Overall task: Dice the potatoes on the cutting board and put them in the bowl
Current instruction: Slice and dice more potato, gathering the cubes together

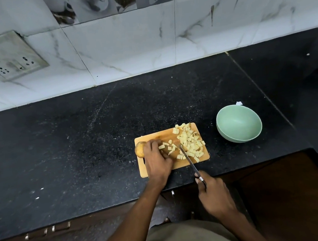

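Centrally in the lower frame, pale yellow potato dice (191,143) lay heaped on the right half of the wooden cutting board (202,156), with one unpeeled potato (139,149) at its left edge. The left hand (156,159) pressed curled fingers onto a partly cut piece, while the right hand (213,194) gripped the knife (189,160), tip among the dice. The green bowl (238,123) stood just right of the board.

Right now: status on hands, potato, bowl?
Left hand holds uncut potato on cutting board; right hand grips knife. Diced pieces piled on board. Bowl empty, path clear.
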